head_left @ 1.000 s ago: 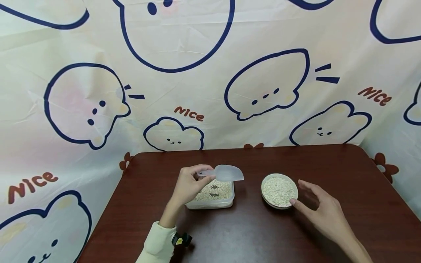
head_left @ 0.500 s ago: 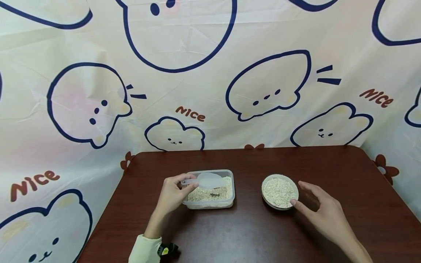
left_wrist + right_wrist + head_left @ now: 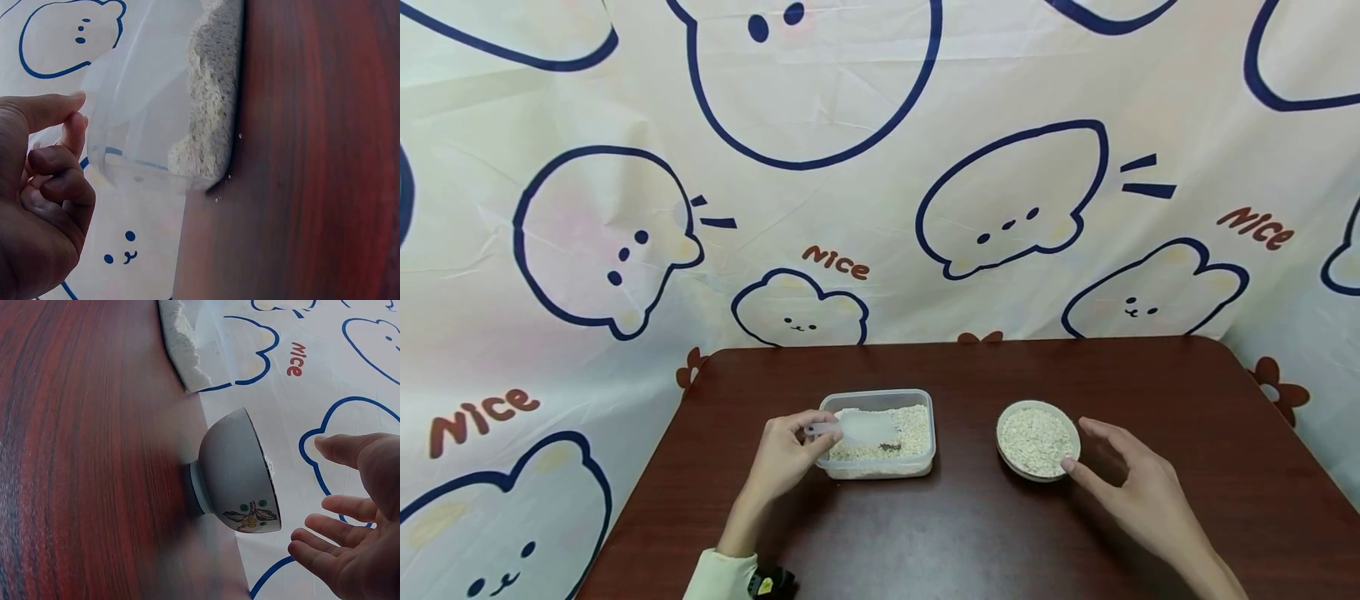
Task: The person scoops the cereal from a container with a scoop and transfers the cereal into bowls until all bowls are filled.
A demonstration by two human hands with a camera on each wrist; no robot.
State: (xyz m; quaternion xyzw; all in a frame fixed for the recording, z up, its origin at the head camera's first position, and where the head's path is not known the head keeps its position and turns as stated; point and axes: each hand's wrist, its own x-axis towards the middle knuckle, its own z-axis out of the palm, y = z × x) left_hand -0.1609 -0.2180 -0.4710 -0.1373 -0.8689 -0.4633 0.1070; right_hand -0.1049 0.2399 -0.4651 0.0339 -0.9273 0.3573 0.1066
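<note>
My left hand (image 3: 775, 460) pinches the short handle of a translucent plastic scoop (image 3: 868, 428) between thumb and fingers. The scoop's bowl overlaps the pale flakes, which look like rolled oats (image 3: 913, 429), inside a clear rectangular plastic container (image 3: 932, 442). In the left wrist view, the container's wall (image 3: 147, 134) stands right beside my fingertips. My right hand (image 3: 1146, 496) is spread beside a small round bowl (image 3: 234, 469) heaped with similar flakes (image 3: 1037, 439), its thumb close to the rim. That bowl is white with a painted flower motif.
Both containers stand on a dark reddish-brown wooden table (image 3: 955, 542). A few loose flakes (image 3: 219, 200) lie by the plastic container. Behind the table hangs a pale cloth (image 3: 895, 325) with cartoon outlines. A dark spot (image 3: 889, 447) shows among the container's flakes.
My left hand has moved left and down, bringing the scoop from over the container's right side to low over its left and middle. The right hand stays by the bowl.
</note>
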